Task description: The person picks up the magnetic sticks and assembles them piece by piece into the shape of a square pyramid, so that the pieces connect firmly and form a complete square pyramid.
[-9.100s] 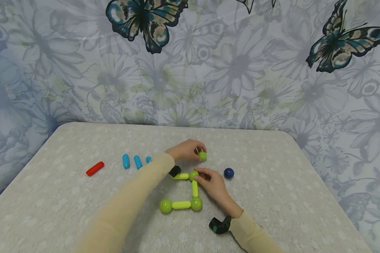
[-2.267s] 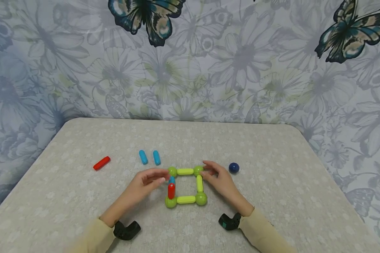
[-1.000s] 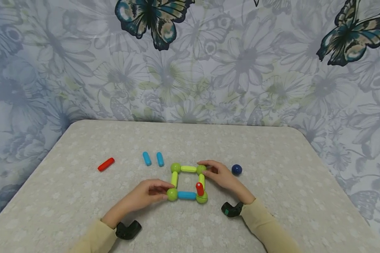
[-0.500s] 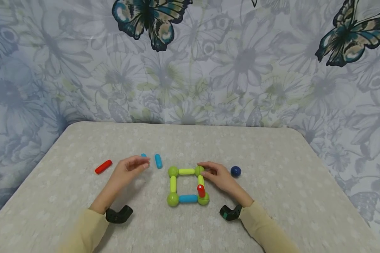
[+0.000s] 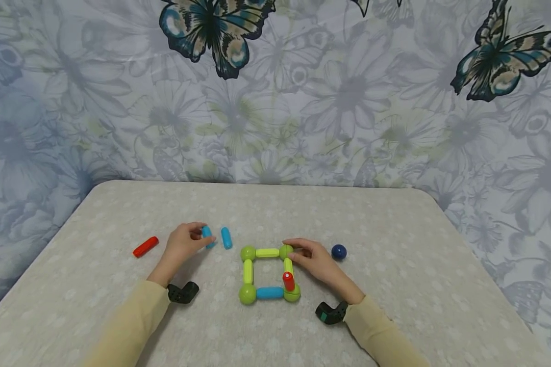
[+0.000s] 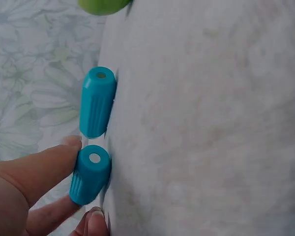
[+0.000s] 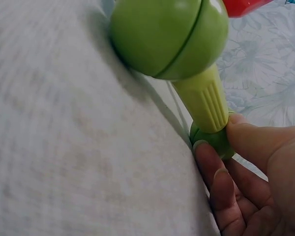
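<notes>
My left hand (image 5: 182, 244) pinches a blue magnetic rod (image 6: 91, 172) between thumb and fingers, low at the table. Its round end shows a silvery disc in the left wrist view. Beside it lies a second blue rod (image 5: 226, 238), untouched. A square frame (image 5: 248, 272) of green balls joined by yellow-green rods lies in the middle, with a blue rod (image 5: 270, 292) as its front side. From its front right ball a red rod (image 5: 288, 281) sticks up. My right hand (image 5: 316, 261) grips the far right green ball (image 7: 214, 142), partly hidden by the fingers.
A loose red rod (image 5: 145, 246) lies on the table (image 5: 372, 219) to the left. To the right of the frame sits a dark blue ball (image 5: 339, 252). Behind the table hangs a patterned backdrop (image 5: 303, 112).
The square has been closed and turned, bringing its blue side from left to front. My left hand has left the frame and taken hold of a loose blue rod; my right hand keeps its ball.
</notes>
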The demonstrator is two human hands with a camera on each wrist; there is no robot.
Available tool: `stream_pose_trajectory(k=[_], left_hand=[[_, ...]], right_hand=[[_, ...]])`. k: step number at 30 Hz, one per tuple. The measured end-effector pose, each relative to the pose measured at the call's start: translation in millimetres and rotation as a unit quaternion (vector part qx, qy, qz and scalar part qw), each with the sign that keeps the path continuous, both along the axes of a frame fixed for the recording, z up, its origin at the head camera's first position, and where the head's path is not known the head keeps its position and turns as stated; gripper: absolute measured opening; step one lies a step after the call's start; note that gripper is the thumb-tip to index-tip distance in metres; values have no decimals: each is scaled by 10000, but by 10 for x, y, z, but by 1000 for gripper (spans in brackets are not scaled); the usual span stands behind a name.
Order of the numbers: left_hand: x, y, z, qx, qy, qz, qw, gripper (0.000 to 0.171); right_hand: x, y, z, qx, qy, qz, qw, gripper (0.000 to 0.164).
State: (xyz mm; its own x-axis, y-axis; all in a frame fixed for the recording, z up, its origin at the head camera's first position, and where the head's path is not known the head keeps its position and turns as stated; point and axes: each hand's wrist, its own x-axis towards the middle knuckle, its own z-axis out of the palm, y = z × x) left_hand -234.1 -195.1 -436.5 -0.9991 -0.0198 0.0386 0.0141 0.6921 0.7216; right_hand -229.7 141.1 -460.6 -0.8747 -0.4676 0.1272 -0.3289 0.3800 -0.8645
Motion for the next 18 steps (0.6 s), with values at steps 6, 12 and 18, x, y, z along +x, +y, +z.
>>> stream_pose_trajectory(k=[6,12,18], left_hand=[[86,-22,-89,304,401,-211,9985,46],[121,-51,-150,613,773,-433,9942,44],[181,-39,-113,1148,638,-734,9886,45]], right_hand=[[13,-10,6,37,-11,-100,9999,33],[0,-20,13,54,74,-71,9999,33],[41,-25,70,84,67,-75,9999,33]])
